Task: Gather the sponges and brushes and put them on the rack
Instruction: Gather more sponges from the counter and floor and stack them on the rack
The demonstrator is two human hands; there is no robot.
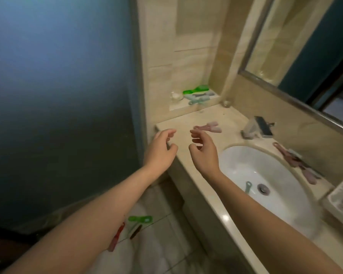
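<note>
Hands (160, 149) (203, 151) released, I am reaching for the pink brush (207, 127); gripping its handle seems best.

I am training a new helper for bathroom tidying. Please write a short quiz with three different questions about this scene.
1. True or false: both hands are empty.
2. Where does the teal plastic brush lie: A) in the white oval sink, B) on the floor?
3. Which pale pink plastic item lies on the beige stone counter just beyond the right hand?

Key: 1 true; 2 A; 3 the pink brush.
</note>
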